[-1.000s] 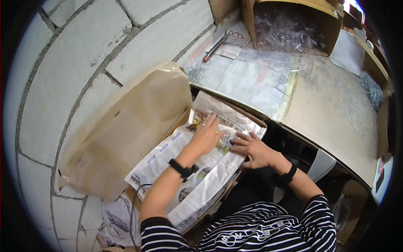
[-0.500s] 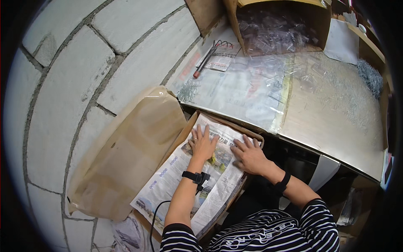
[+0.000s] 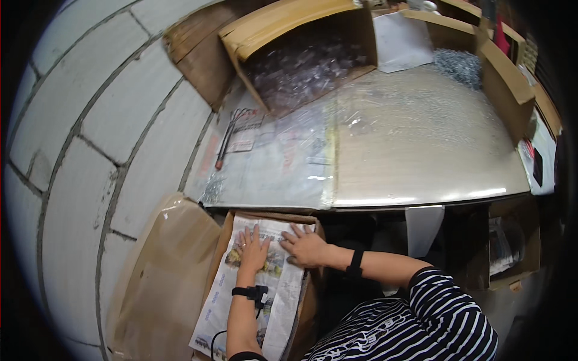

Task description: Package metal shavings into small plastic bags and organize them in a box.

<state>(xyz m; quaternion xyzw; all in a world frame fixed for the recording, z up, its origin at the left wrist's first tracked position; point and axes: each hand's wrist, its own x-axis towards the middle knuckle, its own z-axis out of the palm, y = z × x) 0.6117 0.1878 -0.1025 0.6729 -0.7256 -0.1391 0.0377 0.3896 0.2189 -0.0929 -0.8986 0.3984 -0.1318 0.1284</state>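
Note:
A sheet of newspaper [image 3: 272, 293] lies spread over an open cardboard box [image 3: 311, 304] on the floor, under the table's front edge. My left hand [image 3: 252, 249] rests flat on the paper with its fingers spread. Just to its right, my right hand [image 3: 305, 246] also presses flat on the paper near the box's far right corner. Neither hand holds anything. Each wrist carries a black band. The box's contents are hidden under the paper.
A table [image 3: 421, 174] covered in clear plastic stands ahead. On it are an open cardboard box of clear plastic bags [image 3: 301, 54], a long thin tool [image 3: 227, 135] and more boxes at the right. A brown flap [image 3: 162, 271] leans against the block wall at left.
The view has tilted up toward the table. Both hands have slid toward the far end of the newspaper and lie closer together, still flat on it.

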